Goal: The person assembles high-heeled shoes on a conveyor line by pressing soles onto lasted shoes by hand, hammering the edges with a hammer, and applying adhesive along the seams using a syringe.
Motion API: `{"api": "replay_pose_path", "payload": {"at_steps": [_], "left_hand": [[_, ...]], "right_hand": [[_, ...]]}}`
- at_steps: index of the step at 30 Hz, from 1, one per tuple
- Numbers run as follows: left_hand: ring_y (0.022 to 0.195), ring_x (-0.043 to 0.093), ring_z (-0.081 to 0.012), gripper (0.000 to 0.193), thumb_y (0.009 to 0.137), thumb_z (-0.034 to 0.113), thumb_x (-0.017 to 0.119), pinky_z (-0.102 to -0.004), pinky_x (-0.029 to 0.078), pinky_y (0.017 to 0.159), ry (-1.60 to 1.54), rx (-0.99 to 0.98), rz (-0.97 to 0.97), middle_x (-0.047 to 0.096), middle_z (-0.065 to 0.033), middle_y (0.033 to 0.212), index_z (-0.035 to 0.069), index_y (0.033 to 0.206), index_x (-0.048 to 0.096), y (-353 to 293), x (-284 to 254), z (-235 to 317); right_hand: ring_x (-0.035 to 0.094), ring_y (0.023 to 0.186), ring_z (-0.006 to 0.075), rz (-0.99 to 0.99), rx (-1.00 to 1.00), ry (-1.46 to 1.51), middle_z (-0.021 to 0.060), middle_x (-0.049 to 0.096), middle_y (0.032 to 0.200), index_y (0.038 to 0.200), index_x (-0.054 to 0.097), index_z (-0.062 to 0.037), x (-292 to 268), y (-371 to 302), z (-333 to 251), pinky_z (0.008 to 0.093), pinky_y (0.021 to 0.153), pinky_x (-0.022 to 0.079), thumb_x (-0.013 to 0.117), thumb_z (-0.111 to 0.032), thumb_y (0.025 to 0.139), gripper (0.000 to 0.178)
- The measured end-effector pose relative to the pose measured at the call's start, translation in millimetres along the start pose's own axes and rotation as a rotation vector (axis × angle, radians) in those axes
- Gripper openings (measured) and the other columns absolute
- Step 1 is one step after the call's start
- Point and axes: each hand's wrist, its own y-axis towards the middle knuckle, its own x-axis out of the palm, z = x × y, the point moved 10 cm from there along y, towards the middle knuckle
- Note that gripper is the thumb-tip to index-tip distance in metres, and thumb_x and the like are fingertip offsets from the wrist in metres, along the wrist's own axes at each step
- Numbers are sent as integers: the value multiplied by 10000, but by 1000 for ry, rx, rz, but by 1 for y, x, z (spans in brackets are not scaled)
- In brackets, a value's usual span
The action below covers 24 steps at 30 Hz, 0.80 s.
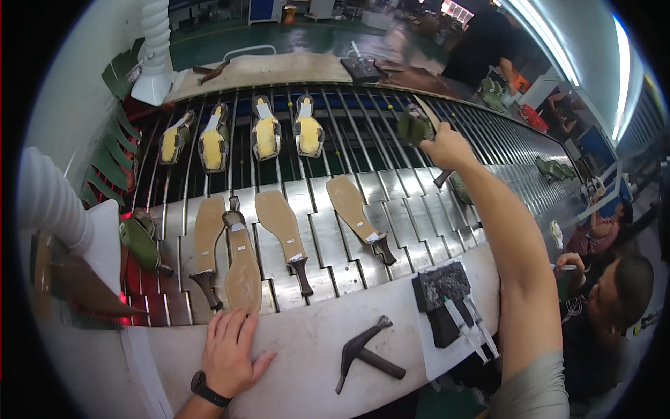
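Note:
My left hand lies flat at the near edge of the conveyor, fingers stretched out, their tips at the toe end of a tan shoe sole with a heel attached. Several more tan heeled soles lie beside it, such as one sole in the middle and another sole to the right. My right hand reaches out over the far right rollers, its fingers closed around a green shoe with a tan sole edge showing; the hand partly hides it. Four-fingered detail of that grip is blurred.
A black hammer lies on the near pale ledge, left of a dark block and two syringe-like tubes. Several shoes with yellow undersides rest on the far rollers. A green shoe sits left. People work at right.

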Motion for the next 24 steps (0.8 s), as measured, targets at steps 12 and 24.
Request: {"api": "replay_pose_path", "payload": {"at_steps": [12, 24], "left_hand": [[1307, 594, -327, 636, 756, 226, 843, -708, 313, 1202, 291, 339, 736, 639, -104, 1410, 89, 1343, 640, -114, -91, 64], [1019, 738, -185, 494, 1025, 349, 724, -356, 598, 911, -1646, -50, 424, 740, -69, 1205, 13, 1368, 609, -94, -76, -64]], "right_hand": [[754, 719, 278, -1202, 27, 1802, 167, 727, 1089, 1349, 583, 15, 53, -523, -254, 386, 562, 625, 503, -554, 1114, 622], [767, 827, 277, 95, -133, 862, 205, 758, 897, 1217, 667, 76, 63, -473, -167, 406, 779, 587, 749, -187, 988, 358]]}}
